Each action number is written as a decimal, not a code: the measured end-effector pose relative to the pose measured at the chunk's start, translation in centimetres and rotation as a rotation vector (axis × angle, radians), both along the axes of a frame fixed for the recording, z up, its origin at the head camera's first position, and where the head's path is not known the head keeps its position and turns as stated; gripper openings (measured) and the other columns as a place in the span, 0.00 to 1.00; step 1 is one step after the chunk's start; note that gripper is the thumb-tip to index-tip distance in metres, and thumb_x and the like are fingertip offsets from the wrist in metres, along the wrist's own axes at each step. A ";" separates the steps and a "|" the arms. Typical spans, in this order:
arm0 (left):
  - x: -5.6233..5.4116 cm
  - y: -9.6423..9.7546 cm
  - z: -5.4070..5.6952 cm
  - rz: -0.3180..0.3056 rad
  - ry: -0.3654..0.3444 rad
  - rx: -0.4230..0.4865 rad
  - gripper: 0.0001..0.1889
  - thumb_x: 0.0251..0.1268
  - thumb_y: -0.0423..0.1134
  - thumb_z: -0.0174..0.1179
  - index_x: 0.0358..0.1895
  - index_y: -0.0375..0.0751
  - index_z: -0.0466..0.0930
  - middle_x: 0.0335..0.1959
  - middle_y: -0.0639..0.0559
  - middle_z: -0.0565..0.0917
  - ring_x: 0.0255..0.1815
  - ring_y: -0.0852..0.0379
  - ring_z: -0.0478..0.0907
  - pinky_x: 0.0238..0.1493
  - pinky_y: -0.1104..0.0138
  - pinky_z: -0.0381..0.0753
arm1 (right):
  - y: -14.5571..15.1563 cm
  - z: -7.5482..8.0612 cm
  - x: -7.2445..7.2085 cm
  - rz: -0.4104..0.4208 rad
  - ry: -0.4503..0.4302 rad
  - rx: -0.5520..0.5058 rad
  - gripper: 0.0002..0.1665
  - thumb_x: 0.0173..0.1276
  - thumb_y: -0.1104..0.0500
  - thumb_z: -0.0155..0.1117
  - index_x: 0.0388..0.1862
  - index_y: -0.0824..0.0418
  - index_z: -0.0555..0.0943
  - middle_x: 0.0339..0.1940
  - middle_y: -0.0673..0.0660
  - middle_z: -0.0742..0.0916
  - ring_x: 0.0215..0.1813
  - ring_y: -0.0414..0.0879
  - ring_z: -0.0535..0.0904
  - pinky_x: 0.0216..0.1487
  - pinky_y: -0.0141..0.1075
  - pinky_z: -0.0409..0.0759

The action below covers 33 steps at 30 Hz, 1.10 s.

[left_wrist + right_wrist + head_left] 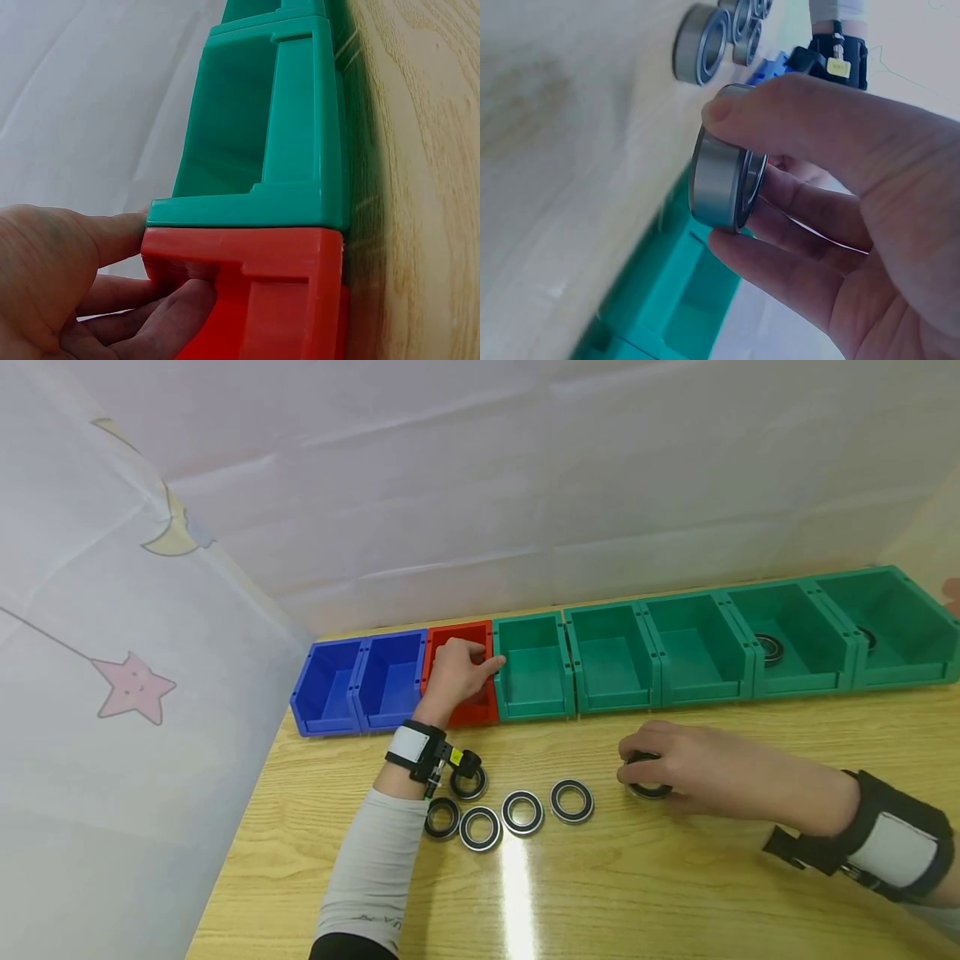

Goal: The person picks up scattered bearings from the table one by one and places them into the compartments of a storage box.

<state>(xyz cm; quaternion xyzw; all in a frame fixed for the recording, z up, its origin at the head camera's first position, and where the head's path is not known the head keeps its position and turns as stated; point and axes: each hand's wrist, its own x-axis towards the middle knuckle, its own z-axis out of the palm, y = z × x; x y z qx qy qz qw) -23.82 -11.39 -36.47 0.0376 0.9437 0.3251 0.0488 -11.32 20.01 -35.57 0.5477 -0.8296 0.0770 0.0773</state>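
My left hand (455, 672) is at the red bin (486, 703). Its thumb lies at the wall shared with the neighbouring green bin (534, 697), and the fingers curl over into the red bin; the left wrist view shows them gripping the red side wall (247, 240). My right hand (693, 768) pinches a ball bearing (718, 184) between thumb and fingers, over the table in front of the green bins. The right wrist view shows that bearing's steel outer ring, tilted on edge. Nearest to it on the table is another bearing (572, 801).
Several more bearings lie on the wooden table (600, 893), such as one ring (522, 812) left of centre. Blue bins (326, 689) stand at the row's left end. Two green bins on the right hold bearings (769, 648). A pale cloth wall (450, 510) rises behind.
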 end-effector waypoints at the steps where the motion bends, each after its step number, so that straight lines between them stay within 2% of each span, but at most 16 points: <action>1: 0.0 0.0 0.0 -0.001 0.000 0.001 0.27 0.68 0.51 0.62 0.63 0.36 0.78 0.59 0.41 0.83 0.56 0.45 0.81 0.53 0.57 0.83 | 0.1 0.2 -0.1 -0.003 0.013 -0.002 0.32 0.38 0.62 0.85 0.46 0.48 0.85 0.47 0.52 0.84 0.46 0.46 0.79 0.36 0.33 0.84; 7: -0.1 0.0 0.1 -0.003 0.003 -0.011 0.27 0.68 0.51 0.62 0.63 0.37 0.78 0.60 0.41 0.82 0.56 0.45 0.80 0.53 0.57 0.83 | 0.6 1.3 -0.8 -0.001 0.055 -0.015 0.33 0.36 0.62 0.85 0.46 0.49 0.84 0.47 0.52 0.83 0.44 0.44 0.77 0.31 0.28 0.81; 13: -0.1 -0.2 -0.1 0.004 0.010 -0.026 0.27 0.68 0.52 0.61 0.63 0.37 0.78 0.61 0.41 0.82 0.57 0.45 0.80 0.55 0.56 0.82 | 0.8 2.3 -1.8 0.015 0.093 -0.049 0.34 0.34 0.63 0.86 0.46 0.49 0.84 0.47 0.51 0.84 0.44 0.43 0.77 0.32 0.29 0.82; 19: -0.1 -0.2 -0.2 0.008 0.003 -0.022 0.27 0.69 0.52 0.61 0.63 0.37 0.78 0.60 0.42 0.82 0.57 0.46 0.79 0.55 0.57 0.82 | 1.2 3.4 -2.5 0.003 0.115 -0.035 0.34 0.37 0.61 0.85 0.48 0.49 0.83 0.48 0.51 0.83 0.45 0.43 0.77 0.31 0.28 0.81; 28: -0.1 0.0 -0.3 0.008 -0.005 -0.024 0.28 0.68 0.53 0.61 0.64 0.37 0.78 0.62 0.42 0.81 0.57 0.46 0.79 0.55 0.56 0.82 | 2.1 4.5 -4.0 0.011 0.179 -0.065 0.36 0.33 0.61 0.86 0.47 0.49 0.84 0.47 0.49 0.83 0.45 0.42 0.77 0.31 0.28 0.80; 33: -0.1 -0.1 -0.3 0.007 -0.007 -0.014 0.28 0.68 0.53 0.61 0.64 0.37 0.78 0.62 0.42 0.81 0.57 0.46 0.79 0.55 0.56 0.83 | 2.7 5.1 -5.0 -0.011 0.189 -0.055 0.36 0.34 0.62 0.86 0.47 0.48 0.84 0.48 0.48 0.83 0.45 0.42 0.76 0.29 0.29 0.79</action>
